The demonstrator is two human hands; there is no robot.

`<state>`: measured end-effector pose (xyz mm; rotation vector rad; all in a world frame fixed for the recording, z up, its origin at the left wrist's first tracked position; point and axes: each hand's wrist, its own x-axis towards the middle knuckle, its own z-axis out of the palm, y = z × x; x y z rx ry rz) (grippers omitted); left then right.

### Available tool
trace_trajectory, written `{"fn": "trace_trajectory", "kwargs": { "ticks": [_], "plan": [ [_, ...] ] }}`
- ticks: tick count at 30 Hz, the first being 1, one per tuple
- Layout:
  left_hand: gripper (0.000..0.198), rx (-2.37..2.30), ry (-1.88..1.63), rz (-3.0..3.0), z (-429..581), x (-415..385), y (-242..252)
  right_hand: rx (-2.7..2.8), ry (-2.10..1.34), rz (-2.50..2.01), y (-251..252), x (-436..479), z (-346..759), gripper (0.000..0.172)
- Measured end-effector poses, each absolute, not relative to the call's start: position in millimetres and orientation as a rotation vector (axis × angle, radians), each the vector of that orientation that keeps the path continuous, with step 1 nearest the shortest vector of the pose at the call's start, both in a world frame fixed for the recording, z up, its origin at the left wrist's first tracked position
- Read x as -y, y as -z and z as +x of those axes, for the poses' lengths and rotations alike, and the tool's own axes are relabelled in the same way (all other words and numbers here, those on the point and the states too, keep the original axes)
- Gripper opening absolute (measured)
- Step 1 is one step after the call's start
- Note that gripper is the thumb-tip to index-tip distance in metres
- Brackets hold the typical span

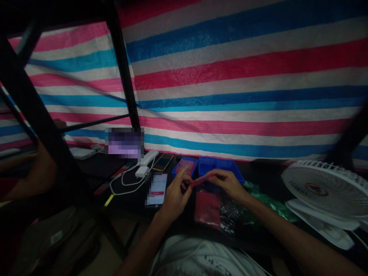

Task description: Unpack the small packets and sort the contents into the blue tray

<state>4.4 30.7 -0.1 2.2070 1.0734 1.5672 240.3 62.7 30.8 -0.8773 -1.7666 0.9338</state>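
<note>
At far left another person's arm rested apart; a white cable and a phone lay on the dark table. The left hand pinched one end of a red strip, its other fingers curled, and the right hand pinched the other end, just before the blue trays. The strip looked light and limp, best gripped at its ends. A red packet lay beneath, and a white fan stood well clear.

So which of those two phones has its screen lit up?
The phone lying just beside the left hand: its screen glows white and red. The other phone, farther back, looks dark.
</note>
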Motion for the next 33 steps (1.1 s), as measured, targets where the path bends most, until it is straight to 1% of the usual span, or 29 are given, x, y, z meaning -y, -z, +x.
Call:
{"fn": "trace_trajectory", "kwargs": {
  "ticks": [1, 3, 4, 6, 13, 22, 25, 28, 29, 30, 33],
  "plan": [
    [0.054, -1.045, -1.557, 2.25, 4, -30, -2, 1.759, -0.964, -0.885, -31, -62, 241, 0.03],
    [0.034, -1.004, -1.518, 2.366, 4, -28, -6, 1.737, -1.033, -0.882, -31, -62, 241, 0.032],
    [0.029, -0.994, -1.53, 2.392, 4, -27, -7, 1.725, -1.057, -0.874, -30, -62, 241, 0.032],
    [0.025, -1.002, -1.552, 2.41, 4, -26, -9, 1.701, -1.092, -0.86, -30, -62, 240, 0.03],
    [0.023, -1.1, -1.552, 2.462, 4, -26, -10, 1.706, -1.085, -0.865, -29, -63, 239, 0.03],
    [0.037, -1.027, -1.483, 2.427, 5, -21, -14, 1.583, -1.244, -0.758, -26, -65, 235, 0.036],
    [0.046, -1.005, -1.435, 2.441, 5, -20, -12, 1.524, -1.285, -0.723, -27, -64, 234, 0.043],
    [0.056, -1.049, -1.367, 2.424, 6, -21, -9, 1.564, -1.243, -0.737, -30, -61, 235, 0.054],
    [0.059, -1.072, -1.36, 2.407, 5, -21, -8, 1.596, -1.226, -0.75, -31, -61, 235, 0.055],
    [0.063, -1.094, -1.359, 2.388, 5, -22, -7, 1.631, -1.215, -0.762, -32, -60, 235, 0.053],
    [0.069, -1.132, -1.357, 2.338, 5, -23, -5, 1.722, -1.207, -0.787, -30, -59, 236, 0.036]
  ]
}}
